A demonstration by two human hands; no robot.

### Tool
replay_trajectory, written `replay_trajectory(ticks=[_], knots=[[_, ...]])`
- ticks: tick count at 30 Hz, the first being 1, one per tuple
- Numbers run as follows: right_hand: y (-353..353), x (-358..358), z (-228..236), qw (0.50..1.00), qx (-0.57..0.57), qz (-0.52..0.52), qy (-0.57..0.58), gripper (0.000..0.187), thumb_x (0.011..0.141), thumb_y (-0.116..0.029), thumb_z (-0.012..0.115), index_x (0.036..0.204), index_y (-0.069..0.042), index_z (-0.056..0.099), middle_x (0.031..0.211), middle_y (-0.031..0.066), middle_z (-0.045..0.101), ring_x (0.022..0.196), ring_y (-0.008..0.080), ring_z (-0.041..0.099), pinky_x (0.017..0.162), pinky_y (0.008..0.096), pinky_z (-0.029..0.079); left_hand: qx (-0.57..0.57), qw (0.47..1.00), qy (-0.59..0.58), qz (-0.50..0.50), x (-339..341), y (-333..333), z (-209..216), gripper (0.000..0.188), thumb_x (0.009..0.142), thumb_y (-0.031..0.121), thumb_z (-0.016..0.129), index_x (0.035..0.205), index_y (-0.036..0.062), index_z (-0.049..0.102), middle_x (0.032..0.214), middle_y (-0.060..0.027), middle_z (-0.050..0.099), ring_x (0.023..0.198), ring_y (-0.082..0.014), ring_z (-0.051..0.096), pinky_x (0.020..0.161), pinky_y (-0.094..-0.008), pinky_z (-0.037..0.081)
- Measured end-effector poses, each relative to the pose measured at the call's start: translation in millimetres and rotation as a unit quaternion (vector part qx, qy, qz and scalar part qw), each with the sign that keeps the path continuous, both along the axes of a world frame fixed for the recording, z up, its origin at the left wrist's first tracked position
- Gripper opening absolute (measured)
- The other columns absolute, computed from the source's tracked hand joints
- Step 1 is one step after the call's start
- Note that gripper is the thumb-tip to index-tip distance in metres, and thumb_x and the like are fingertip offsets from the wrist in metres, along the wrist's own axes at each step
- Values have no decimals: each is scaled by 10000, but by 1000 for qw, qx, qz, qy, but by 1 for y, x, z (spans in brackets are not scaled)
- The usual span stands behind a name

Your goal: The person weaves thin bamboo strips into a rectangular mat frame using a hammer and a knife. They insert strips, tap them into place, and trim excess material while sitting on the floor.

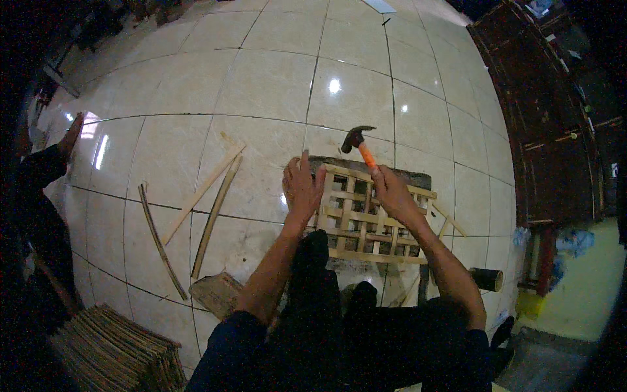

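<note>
My right hand is closed round the orange handle of a claw hammer, whose dark head is raised over the far edge of a woven bamboo lattice. My left hand lies at the lattice's far left corner, fingers spread, thumb beside the edge strip. Whether a nail sits under those fingers is too small to tell. Beneath the lattice is a dark, worn board, partly hidden by the strips. My knees and dark clothing cover the near side.
Loose bamboo strips lie on the tiled floor at left, near a wooden block. A stack of slatted pieces stands at lower left. Another person sits far left. A dark tube lies right; a dark cabinet stands beyond.
</note>
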State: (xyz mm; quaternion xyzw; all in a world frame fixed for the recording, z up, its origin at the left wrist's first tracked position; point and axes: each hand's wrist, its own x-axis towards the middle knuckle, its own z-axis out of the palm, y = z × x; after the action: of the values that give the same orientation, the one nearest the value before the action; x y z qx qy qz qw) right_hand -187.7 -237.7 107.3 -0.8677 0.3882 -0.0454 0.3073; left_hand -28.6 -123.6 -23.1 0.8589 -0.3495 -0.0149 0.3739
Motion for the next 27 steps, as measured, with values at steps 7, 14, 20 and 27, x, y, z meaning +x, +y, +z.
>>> replay_trajectory(ticks=[7, 14, 20, 27], knots=[[13, 27, 16, 998, 56, -13, -5, 440, 1013, -402, 346, 1157, -14, 496, 733, 201, 545, 664, 310, 544, 660, 452, 430, -13, 989, 0, -147, 30, -16, -39, 441, 957, 293, 484, 1378, 167, 461, 1219, -230, 479, 1125, -357, 452, 980, -458, 365], [24, -2, -38, 998, 63, -14, 6, 471, 1013, -429, 323, 1126, -7, 499, 698, 155, 559, 601, 277, 538, 580, 431, 405, -13, 990, -28, -141, 36, -25, -58, 403, 948, 241, 495, 1341, 158, 518, 1133, -249, 501, 1080, -367, 452, 979, -458, 353], [-1, 6, -25, 994, 64, -84, -30, 440, 1017, -409, 317, 1109, -10, 478, 681, 141, 539, 558, 263, 510, 542, 411, 395, -42, 988, 42, -142, 23, -20, -42, 404, 942, 245, 507, 1335, 154, 525, 1115, -264, 503, 1080, -386, 441, 986, -479, 335], [35, -21, -85, 993, -86, -18, -76, 419, 1022, -391, 306, 1113, -16, 470, 657, 105, 505, 553, 262, 492, 545, 417, 395, -33, 988, 43, -146, 22, -31, -50, 407, 943, 243, 503, 1345, 176, 519, 1146, -270, 494, 1113, -393, 420, 985, -486, 332]])
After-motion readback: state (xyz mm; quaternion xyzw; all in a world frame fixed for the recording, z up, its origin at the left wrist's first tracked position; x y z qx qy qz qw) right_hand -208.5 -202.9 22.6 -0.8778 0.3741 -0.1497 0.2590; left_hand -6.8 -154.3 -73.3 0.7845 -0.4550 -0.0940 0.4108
